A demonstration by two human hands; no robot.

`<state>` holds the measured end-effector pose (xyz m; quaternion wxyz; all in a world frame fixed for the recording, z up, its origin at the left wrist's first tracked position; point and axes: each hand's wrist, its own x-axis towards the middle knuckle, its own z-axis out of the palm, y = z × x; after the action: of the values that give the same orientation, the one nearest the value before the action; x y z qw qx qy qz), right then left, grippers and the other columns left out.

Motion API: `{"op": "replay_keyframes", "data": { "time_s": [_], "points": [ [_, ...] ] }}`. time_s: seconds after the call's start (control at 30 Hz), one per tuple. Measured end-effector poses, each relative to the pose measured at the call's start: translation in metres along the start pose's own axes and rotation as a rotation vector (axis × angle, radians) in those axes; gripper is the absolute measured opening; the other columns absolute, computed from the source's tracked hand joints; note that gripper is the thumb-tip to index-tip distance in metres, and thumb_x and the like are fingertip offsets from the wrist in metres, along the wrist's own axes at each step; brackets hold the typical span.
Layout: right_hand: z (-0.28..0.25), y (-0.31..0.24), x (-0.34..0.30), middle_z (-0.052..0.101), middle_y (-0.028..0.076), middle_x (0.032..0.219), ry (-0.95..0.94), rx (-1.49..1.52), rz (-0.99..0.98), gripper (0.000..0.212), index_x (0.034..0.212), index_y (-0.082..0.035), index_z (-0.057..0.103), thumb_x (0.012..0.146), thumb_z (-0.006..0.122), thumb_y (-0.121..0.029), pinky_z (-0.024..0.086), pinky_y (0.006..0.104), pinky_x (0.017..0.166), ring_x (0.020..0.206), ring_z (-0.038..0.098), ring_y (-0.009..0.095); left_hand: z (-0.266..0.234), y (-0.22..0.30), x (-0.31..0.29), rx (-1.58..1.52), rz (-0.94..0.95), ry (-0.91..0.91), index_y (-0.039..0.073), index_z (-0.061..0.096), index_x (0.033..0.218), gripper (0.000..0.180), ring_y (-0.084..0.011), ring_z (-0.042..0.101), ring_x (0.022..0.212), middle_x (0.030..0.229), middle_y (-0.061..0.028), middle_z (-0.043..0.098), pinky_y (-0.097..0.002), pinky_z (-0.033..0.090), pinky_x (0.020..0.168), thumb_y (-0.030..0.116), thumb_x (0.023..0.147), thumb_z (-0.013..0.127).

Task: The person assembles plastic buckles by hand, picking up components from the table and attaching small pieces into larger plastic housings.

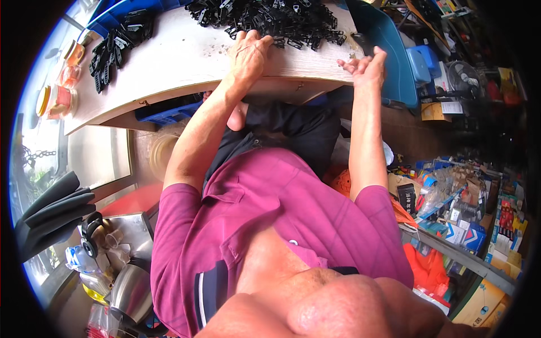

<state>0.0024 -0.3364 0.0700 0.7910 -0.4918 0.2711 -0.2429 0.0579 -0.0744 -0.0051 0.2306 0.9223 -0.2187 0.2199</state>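
A heap of small black plastic clip-like parts [293, 22] lies at the far side of the pale table [186, 53]. My left hand [248, 56] rests at the heap's near edge, knuckles up and fingers bent. Its fingertips are hidden, so what they grip does not show. At the table's right end, my right hand [369, 67] is turned partly palm up, fingers apart, with nothing visible in it. Just beyond that hand stands a teal plastic bin [403, 73], and a dark piece shows close to its fingertips. A smaller group of black parts [107, 62] lies on the left.
Jars [59, 101] stand along the table's left edge by the window. A blue tray [101, 22] sits at the far left, and a blue crate [169, 115] is under the table. Right of me is a crowded shelf [462, 265]; a steel kettle [132, 290] stands lower left.
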Motion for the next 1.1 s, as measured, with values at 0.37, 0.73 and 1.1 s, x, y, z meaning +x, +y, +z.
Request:
{"op": "replay_keyframes", "data": {
  "time_s": [0.37, 0.73, 1.1],
  "points": [
    [0.008, 0.030, -0.007, 0.045, 0.004, 0.044, -0.149, -0.211, 0.119, 0.032, 0.092, 0.000, 0.061, 0.085, 0.069, -0.030, 0.060, 0.0508, 0.046, 0.044, 0.061, 0.022, 0.003, -0.013, -0.005, -0.183, -0.029, 0.103, 0.012, 0.069, 0.094, 0.016, -0.0272, 0.062, 0.091, 0.093, -0.0071, 0.067, -0.0377, 0.051, 0.077, 0.020, 0.080, 0.069],
    [0.063, 0.071, -0.059, 0.049, 0.002, 0.050, -0.624, -0.352, 0.282, 0.041, 0.110, -0.004, 0.064, 0.085, 0.072, -0.036, 0.057, 0.0415, 0.042, 0.044, 0.059, 0.019, -0.012, -0.012, -0.001, -1.064, -0.252, -0.275, 0.002, 0.069, 0.091, 0.027, -0.0101, 0.060, 0.070, 0.081, -0.0025, 0.069, -0.0266, 0.050, 0.066, 0.028, 0.089, 0.063],
    [0.078, 0.071, -0.068, 0.050, 0.001, 0.051, -0.599, -0.590, 0.229, 0.021, 0.088, -0.007, 0.061, 0.088, 0.068, -0.026, 0.056, 0.0344, 0.039, 0.046, 0.061, 0.015, -0.052, 0.001, 0.013, -1.141, -0.581, -0.416, 0.004, 0.063, 0.121, 0.047, -0.0146, 0.063, 0.065, 0.076, -0.0077, 0.066, -0.0290, 0.053, 0.053, 0.039, 0.090, 0.063]
  ]
}}
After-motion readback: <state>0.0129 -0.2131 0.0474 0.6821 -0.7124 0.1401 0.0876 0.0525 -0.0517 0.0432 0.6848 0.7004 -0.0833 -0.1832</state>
